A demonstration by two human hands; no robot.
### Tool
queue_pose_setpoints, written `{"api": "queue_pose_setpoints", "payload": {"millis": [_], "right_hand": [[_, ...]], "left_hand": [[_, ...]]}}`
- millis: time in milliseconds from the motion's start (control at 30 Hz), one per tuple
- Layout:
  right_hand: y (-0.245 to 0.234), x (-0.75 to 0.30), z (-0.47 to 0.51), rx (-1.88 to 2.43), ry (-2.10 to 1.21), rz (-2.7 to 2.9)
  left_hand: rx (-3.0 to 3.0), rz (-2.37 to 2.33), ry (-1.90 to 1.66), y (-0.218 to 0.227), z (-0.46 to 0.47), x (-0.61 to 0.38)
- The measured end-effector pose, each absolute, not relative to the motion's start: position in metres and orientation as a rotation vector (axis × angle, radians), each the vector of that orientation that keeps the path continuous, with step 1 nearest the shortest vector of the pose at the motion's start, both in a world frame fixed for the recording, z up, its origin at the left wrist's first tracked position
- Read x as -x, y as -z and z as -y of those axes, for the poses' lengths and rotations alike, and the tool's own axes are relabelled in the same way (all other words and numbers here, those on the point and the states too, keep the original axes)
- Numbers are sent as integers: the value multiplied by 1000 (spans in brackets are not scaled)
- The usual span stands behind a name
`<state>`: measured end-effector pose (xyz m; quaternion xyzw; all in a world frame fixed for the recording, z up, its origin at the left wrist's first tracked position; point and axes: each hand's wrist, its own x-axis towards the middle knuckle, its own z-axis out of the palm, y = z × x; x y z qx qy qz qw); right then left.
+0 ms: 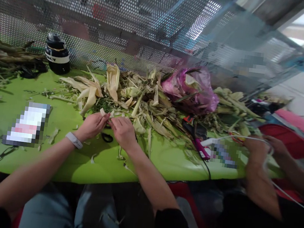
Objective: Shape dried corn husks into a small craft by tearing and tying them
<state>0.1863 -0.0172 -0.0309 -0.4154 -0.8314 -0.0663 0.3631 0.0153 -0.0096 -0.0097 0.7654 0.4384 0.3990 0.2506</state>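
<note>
My left hand (94,124), with a pale band on its wrist, is closed in a pinch; a small pale strip of corn husk (102,112) sticks up from its fingertips. Close beside it, my right hand (123,130) is also closed, fingertips meeting the left ones; what lies between its fingers is hidden. Below the hands a black loop, like a scissors handle (106,137), rests on the green tabletop (77,167). Just beyond them spreads a heap of dried corn husks (152,110), with a curled pale husk (88,94) at its left.
A black jar-shaped bottle (58,55) stands at the back left, before a perforated metal screen (111,19). A phone (27,123) lies left. To the right are a pink plastic bag (193,89), a purple device (201,148) with a white cable, and a co-worker's hands (256,146).
</note>
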Motion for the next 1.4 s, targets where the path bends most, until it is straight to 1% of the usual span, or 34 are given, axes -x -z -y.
{"api": "queue_pose_setpoints", "payload": {"millis": [100, 267, 367, 567, 800, 967, 1133, 1300, 1400], "right_hand": [[28, -186, 18, 1052, 39, 2117], [16, -188, 22, 895, -379, 1982], [12, -191, 22, 861, -522, 1942], [14, -191, 20, 907, -465, 1941], [16, -194, 18, 914, -241, 2017], [13, -198, 18, 977, -365, 2077], [17, -195, 19, 1047, -274, 2057], [17, -196, 17, 1042, -370, 1928], [15, -198, 15, 1003, -371, 1935]], "left_hand": [[-2114, -1118, -1128, 10, 9, -15], [-2234, -1014, -1124, 9, 11, -15], [-2194, -1006, -1105, 8, 13, -15], [-2060, -1028, -976, 3, 19, -13], [-2170, -993, -953, 0, 18, -15], [-2158, -965, -860, 0, 16, -12], [-2083, -976, -823, 0, 14, -8], [-2022, -840, -797, 0, 9, -5], [-2009, -870, -733, -1, 8, -4]]}}
